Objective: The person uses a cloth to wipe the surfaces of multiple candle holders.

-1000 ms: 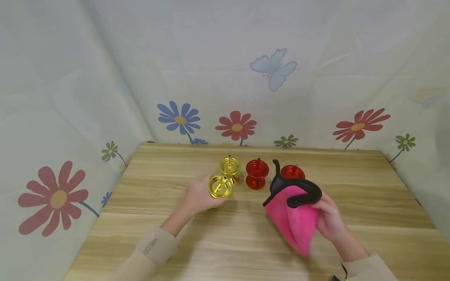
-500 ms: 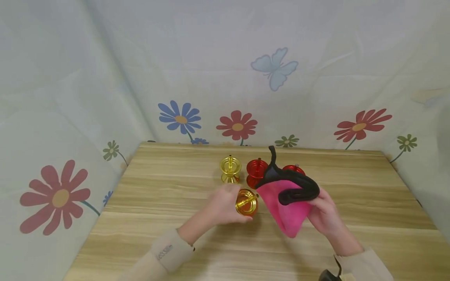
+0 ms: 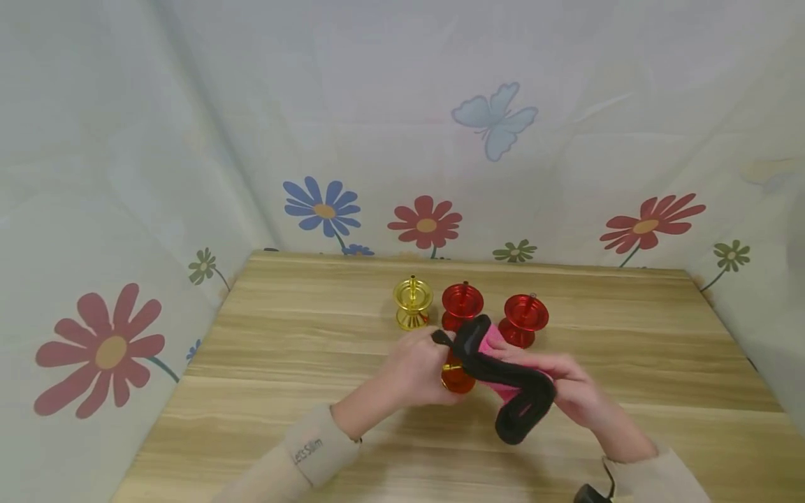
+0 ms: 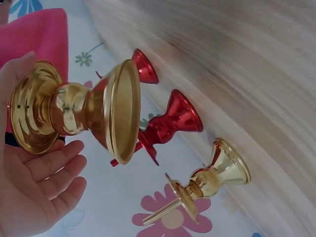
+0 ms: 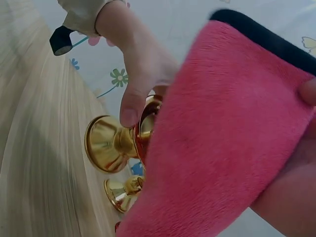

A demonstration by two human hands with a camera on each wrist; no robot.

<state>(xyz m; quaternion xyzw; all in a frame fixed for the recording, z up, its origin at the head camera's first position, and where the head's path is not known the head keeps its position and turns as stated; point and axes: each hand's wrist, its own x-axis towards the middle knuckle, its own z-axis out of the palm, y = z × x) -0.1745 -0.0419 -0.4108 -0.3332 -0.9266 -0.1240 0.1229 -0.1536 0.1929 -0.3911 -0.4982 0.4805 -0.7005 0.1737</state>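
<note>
My left hand (image 3: 411, 369) grips a gold candle holder (image 4: 74, 108) around its dish, thumb on one side and fingers on the other. In the left wrist view its flared foot points away from the palm, clear of the tabletop. A pink plush cloth with black edging (image 5: 212, 128) hangs folded from my right hand (image 3: 578, 392), pinched between thumb and fingers. In the head view the cloth's black edge overlaps the top of the held holder, hiding much of its dish and spike.
Behind the hands stand another gold candle holder (image 3: 412, 302) and two red ones, a middle red holder (image 3: 462, 302) and a right red holder (image 3: 525, 314), in a row on the wooden table (image 3: 302, 300). A flower-printed curtain (image 3: 377, 126) surrounds the table's back and sides.
My left hand has carried the gold holder rightward, away from the standing gold one, and tipped it. My right hand has brought the cloth left and over the holder, uncovering the right red holder.
</note>
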